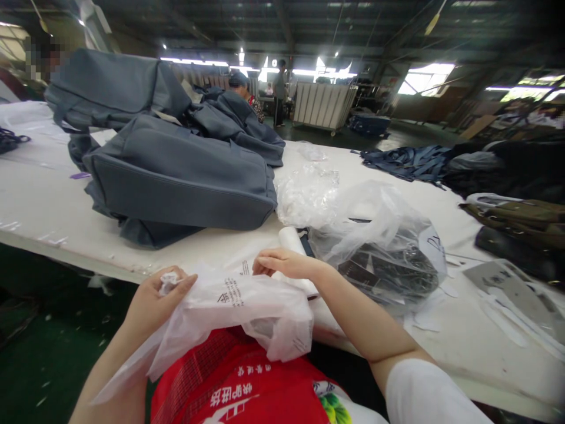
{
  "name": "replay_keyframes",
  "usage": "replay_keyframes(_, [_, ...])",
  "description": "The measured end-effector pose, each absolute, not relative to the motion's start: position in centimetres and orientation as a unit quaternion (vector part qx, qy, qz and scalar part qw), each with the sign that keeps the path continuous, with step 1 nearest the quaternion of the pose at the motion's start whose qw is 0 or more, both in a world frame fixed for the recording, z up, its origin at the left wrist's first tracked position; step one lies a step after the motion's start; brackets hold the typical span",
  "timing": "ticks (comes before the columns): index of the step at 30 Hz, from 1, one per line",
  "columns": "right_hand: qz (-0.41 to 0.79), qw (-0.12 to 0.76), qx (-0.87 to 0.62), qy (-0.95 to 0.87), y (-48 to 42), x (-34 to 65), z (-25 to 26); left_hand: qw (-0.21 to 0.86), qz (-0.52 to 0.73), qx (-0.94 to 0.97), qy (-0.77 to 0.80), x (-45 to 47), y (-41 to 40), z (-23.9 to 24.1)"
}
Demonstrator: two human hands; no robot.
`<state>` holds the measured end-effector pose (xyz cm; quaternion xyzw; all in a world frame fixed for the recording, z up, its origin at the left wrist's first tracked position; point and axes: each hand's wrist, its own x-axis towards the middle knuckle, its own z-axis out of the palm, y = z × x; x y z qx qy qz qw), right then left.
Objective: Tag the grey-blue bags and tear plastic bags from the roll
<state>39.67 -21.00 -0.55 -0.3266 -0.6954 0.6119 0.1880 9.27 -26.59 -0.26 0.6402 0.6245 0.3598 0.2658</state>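
I can't see the thumb of the right hand [286,262] by the tabletop's near edge, nor read the smallest print on the plastic bag [260,303]. My view cuts off the olive fabric [534,215] toward the tabletop's [44,194] right edge.

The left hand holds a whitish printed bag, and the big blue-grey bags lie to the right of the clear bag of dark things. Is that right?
Not quite: the big blue-grey bags lie to the left of the clear bag of dark things, as the head view shows. The left hand does hold the whitish printed bag.
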Motion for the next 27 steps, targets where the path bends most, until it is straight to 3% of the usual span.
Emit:
replay_keyframes(5, [0.704,0.087,-0.358,-0.607,-22.2,39.3,-1.3,0.304,0.368,0.606,0.637,8.8,-26.9,-0.2])
replay_keyframes(9, [0.611,0.195,-0.352,-0.681,-22.9,39.3,-1.0,0.282,0.395,0.533,0.693,8.7,-27.2,0.1])
replay_keyframes(12, [0.657,0.214,-0.342,-0.637,-23.2,38.9,-1.2,0.294,0.397,0.525,0.693,8.8,-27.4,0.3])
replay_keyframes(17, [0.755,0.174,-0.412,-0.480,-23.9,38.2,-2.4,0.405,0.416,0.529,0.619,8.7,-27.7,0.1])
replay_keyframes(22, [0.813,0.081,-0.367,-0.445,-24.7,38.0,-2.9,0.471,0.411,0.536,0.567,8.2,-27.7,0.0])
replay_keyframes(24, [0.772,0.121,-0.393,-0.485,-24.5,38.0,-2.8,0.462,0.412,0.533,0.577,7.9,-27.7,0.0])
replay_keyframes(27, [0.614,0.242,-0.472,-0.584,-23.9,38.3,-2.5,0.397,0.417,0.541,0.614,7.3,-27.9,-0.4])
